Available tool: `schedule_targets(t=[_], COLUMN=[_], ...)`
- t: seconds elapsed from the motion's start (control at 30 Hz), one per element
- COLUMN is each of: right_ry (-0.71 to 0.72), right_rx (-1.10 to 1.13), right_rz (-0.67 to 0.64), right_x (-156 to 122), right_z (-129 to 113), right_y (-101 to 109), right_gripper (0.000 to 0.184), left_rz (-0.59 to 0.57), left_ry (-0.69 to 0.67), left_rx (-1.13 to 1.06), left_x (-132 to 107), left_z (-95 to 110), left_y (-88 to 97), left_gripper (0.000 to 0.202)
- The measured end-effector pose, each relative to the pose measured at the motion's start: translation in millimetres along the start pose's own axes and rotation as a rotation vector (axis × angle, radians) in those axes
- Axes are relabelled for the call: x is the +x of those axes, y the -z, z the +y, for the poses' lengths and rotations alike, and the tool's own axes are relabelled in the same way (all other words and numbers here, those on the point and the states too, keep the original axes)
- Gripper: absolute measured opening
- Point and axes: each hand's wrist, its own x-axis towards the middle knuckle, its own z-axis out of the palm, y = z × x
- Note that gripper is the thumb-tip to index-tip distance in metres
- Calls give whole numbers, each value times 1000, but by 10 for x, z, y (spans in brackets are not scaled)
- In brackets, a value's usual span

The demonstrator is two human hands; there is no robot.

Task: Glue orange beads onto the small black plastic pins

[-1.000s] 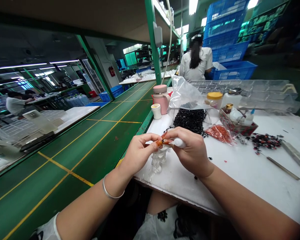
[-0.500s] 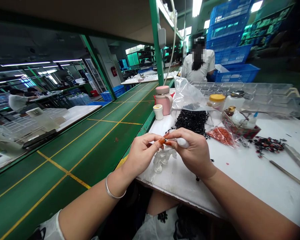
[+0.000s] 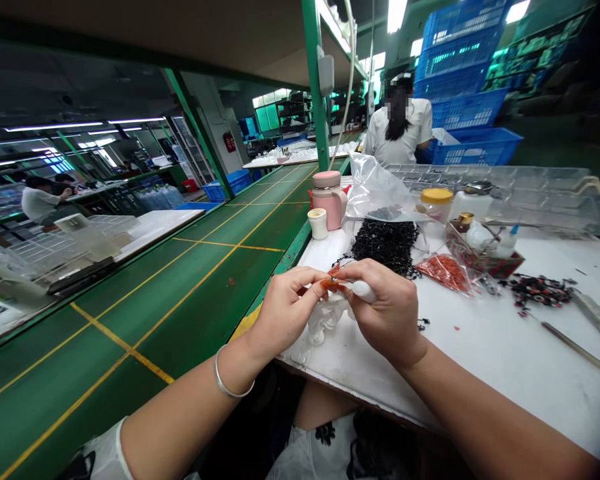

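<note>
Mid-assembly, by the look of the layout. Pinches a small orange piece [image 3: 331, 285] at centre frame between the fingers of the left hand [image 3: 285, 310] and the right hand [image 3: 385, 313], clenched on it from both sides, just above the near edge of the tabletop [image 3: 480, 360]. Grips a white part [image 3: 366, 289] in the right hand as well. Leaves plenty of stock just above centre: a heaped black pile [image 3: 386, 245] and a filled orange bag [image 3: 445, 270]. Shows only a small cluster of dark pieces [image 3: 537, 290] at right, possibly finished, though too small to tell.
</note>
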Motion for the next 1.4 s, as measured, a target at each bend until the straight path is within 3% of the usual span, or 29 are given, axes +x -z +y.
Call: schedule_targets(t=[0.17,0.43,0.63,0.87,1.13,1.3,1.4], right_ry=[-204,-743,-910,-869,-546,-447,-318], right_rx=[131,671,876,758,412,296,183], right_rz=[-38,-177,-253,-186,-40,-41,-65], right_x=[37,78,60,40,6,-6,-4], right_z=[-23,36,69,41,-13,-24,-15], right_y=[13,-6,-30,-56,-97,-89,-69], right_gripper=[6,31,33,38,35,27,15], left_rz=[44,114,102,71,70,88,92], left_ry=[-11,-403,-475,-452,-319,-169,-97], left_rx=[53,460,662,754,511,363,294], left_x=[-16,-13,-35,-44,-35,-25,-12], left_z=[-34,-116,-107,-92,-43,-16,-12], left_y=[-11,40,51,32,-36,-34,-6], left_gripper=[22,13,12,18,20,22,24])
